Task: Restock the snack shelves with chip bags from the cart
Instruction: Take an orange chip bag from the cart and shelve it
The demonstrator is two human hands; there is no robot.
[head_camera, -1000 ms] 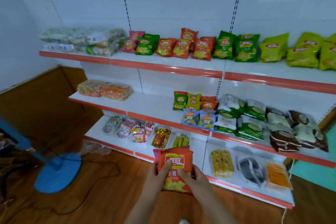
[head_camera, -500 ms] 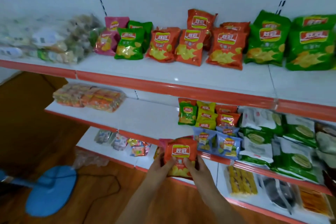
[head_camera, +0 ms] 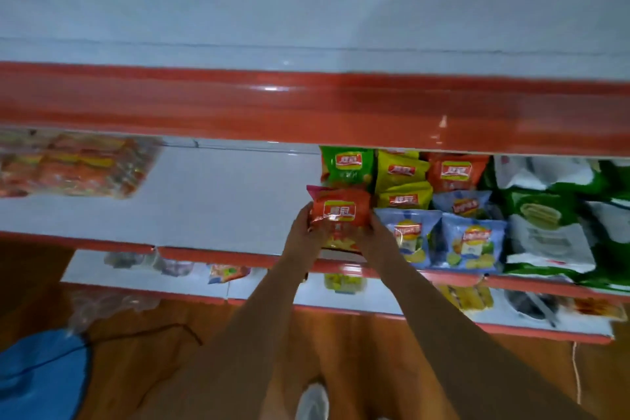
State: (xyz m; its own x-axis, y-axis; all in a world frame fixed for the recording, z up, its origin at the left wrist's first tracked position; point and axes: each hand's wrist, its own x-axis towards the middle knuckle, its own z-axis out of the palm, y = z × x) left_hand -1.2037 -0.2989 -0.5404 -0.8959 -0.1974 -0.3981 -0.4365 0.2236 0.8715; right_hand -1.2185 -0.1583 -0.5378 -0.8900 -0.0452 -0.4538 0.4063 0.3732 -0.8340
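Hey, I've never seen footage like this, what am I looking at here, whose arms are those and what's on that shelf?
There is no machine here. This is one picture from a camera worn on a person's head, looking forward and down, so the two bare arms reaching up from the bottom are the wearer's own.

The left hand and right hand together hold an orange chip bag with a red and yellow logo, fingers curled round its sides, at the front of the white middle shelf with the orange edge.

Just right of it on that shelf lie two light blue chip bags; behind are small green, yellow and orange bags, and further right white and green packs. On the far left lies a blurred clear-wrapped orange bundle. Another shelf runs above, one below, over a wooden floor.
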